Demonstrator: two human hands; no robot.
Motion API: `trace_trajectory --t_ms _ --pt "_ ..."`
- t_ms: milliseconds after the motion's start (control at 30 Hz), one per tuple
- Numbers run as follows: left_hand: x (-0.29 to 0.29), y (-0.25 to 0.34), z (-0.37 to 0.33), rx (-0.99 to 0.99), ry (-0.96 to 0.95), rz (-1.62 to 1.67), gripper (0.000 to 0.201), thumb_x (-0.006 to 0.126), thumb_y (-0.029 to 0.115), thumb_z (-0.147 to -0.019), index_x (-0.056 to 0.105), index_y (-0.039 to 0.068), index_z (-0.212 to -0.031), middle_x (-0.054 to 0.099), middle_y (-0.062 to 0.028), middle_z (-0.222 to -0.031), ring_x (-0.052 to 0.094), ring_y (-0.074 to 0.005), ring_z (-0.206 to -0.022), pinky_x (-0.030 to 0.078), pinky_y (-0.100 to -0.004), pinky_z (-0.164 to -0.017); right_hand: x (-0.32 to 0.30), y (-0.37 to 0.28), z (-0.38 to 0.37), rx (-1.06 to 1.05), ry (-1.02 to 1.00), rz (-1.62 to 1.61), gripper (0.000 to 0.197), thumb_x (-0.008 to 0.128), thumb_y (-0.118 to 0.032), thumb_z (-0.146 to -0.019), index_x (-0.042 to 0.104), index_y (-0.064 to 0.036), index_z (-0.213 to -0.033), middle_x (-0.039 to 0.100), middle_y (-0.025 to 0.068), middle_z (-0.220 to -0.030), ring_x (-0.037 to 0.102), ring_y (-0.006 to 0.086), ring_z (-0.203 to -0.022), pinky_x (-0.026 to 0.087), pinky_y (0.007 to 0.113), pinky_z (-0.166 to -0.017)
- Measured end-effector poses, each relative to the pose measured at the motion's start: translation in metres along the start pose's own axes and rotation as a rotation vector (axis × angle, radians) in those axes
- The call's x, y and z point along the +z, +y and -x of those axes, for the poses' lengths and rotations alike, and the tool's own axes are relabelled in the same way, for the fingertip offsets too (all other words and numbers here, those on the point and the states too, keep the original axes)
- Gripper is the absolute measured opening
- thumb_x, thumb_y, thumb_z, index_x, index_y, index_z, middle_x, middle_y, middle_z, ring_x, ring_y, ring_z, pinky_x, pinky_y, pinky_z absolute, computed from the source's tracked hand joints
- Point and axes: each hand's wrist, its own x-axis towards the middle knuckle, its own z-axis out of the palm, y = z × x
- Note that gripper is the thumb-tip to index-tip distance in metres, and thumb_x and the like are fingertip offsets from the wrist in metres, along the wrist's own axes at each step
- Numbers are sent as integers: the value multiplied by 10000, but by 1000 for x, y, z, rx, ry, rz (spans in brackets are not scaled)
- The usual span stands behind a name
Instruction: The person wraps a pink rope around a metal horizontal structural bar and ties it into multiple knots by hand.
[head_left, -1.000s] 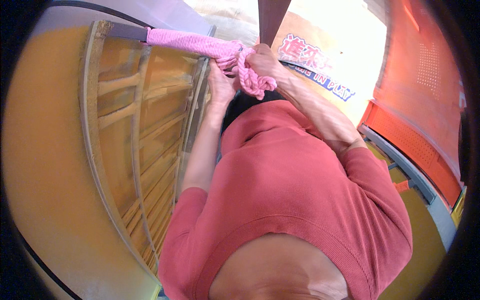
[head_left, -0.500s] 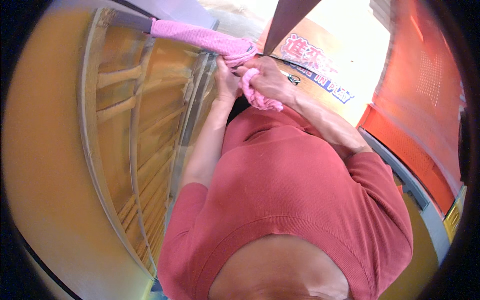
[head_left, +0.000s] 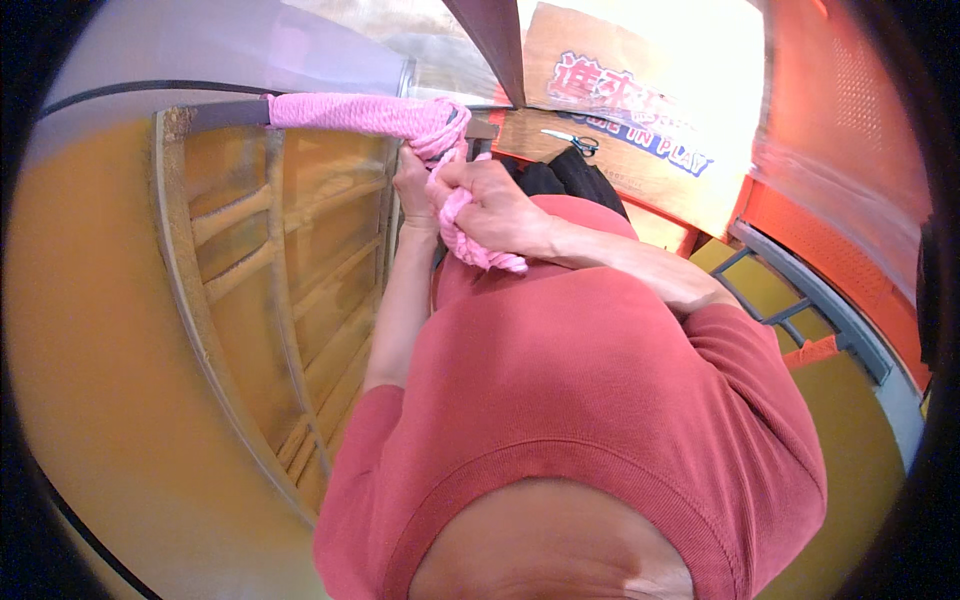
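Pink rope (head_left: 350,114) is wound tightly in many turns around the top bar of a metal frame, and its coils bunch at the bar's right end. Just below those coils, my left hand (head_left: 417,195) is closed against the rope, thumb up, its fingers partly hidden. Beside it, my right hand (head_left: 497,208) is closed around a loose bundle of the same rope (head_left: 466,238), whose tail hangs below the fist over my red top. The two hands are close together at the bar's corner.
The worn metal frame (head_left: 275,240) with crossbars stands on my left. Scissors (head_left: 572,141) with dark handles lie on a printed brown board (head_left: 640,90) ahead. A dark post (head_left: 490,45) rises behind the rope. At right are orange panels (head_left: 830,210) and a grey frame (head_left: 800,290).
In the view, the wrapped bar and both hands have shifted left and slightly down. The scissors now show more fully. My right hand still holds the rope bundle.
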Motion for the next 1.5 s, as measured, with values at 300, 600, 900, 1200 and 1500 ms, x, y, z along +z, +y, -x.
trace_trajectory --t_ms 300,600,900,1200,1500 --pt "-2 71 30 -83 -319 -13 210 552 145 -917 580 11 -1076 647 -77 -967 630 -148 -820 530 -289 -686 32 24 -15 -387 168 384 117 541 -105 -821 537 -27 -734 573 157 -634 589 336 -581 440 422 -556" --pt "-12 44 18 -172 -290 106 200 498 110 -923 592 35 -1083 649 -65 -985 627 -128 -786 534 -264 -675 23 28 6 -195 39 445 80 581 -60 -764 539 -37 -700 570 134 -628 594 310 -601 431 400 -557" --pt "-1 51 32 206 -62 -255 193 619 127 -876 659 -6 -1009 689 -55 -839 603 -104 -765 489 -269 -664 -42 25 -10 -385 170 103 152 491 8 -816 628 -1 -882 663 88 -753 643 153 -645 509 297 -573" --pt "6 34 28 331 59 -158 197 659 106 -854 658 -6 -1017 689 -102 -831 593 -84 -767 486 -266 -684 -62 22 -14 -2 263 -248 190 571 -132 -873 644 37 -916 649 75 -817 595 127 -716 479 254 -670" --pt "3 -1 10 262 130 -172 304 729 256 -814 651 -12 -934 658 -94 -714 592 -133 -643 476 -301 -593 -52 27 -5 164 229 49 244 581 -182 -910 653 43 -968 650 69 -811 595 113 -713 479 240 -659"
